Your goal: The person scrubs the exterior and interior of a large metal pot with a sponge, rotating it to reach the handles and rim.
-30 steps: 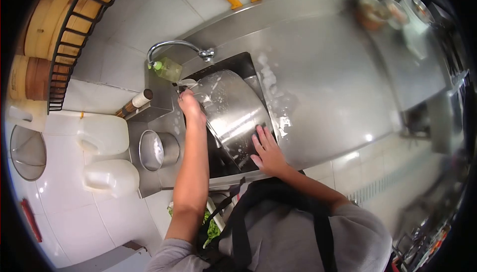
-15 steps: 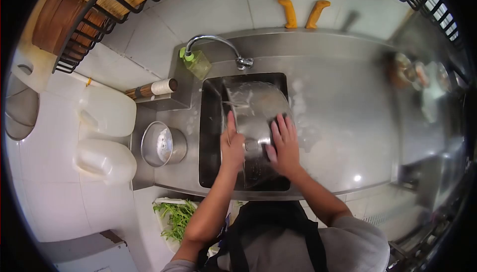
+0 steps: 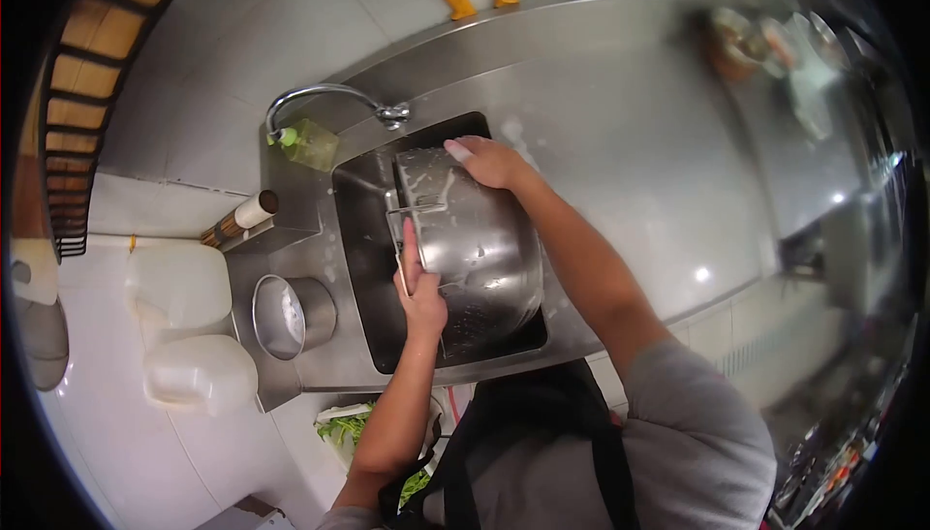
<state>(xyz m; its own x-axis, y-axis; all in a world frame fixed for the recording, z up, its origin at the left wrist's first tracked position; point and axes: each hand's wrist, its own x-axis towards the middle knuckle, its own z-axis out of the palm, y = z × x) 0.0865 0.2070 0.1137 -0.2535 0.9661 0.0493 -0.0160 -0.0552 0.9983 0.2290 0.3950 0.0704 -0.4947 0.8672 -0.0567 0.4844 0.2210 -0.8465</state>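
A smooth steel counter (image 3: 639, 162) with a dull sheen surrounds the dark, rectangular sink (image 3: 363, 278); pale tiles (image 3: 291, 21) form the wall beyond it. Left of the sink stand a round metal tin (image 3: 317, 312) with white suds inside and, farther out, two cloudy plastic jugs (image 3: 184, 283). The curved chrome tap (image 3: 325, 89) and a green-topped clear bottle (image 3: 312, 145) are at the sink's far left corner. Clutter at the far right is blurred, and leafy greens (image 3: 349, 423) on the near side are partly hidden by the left arm and apron (image 3: 542, 399).

The pot (image 3: 484, 249) lies tilted on its side in the sink, its mouth mostly out of view. Its broad, rounded steel wall is shiny, with foamy streaks and droplets. The left hand (image 3: 421, 299) is partly closed at the rim, index finger extended; the right hand (image 3: 492, 164) presses on the pot's far end, its fingers mostly hidden.
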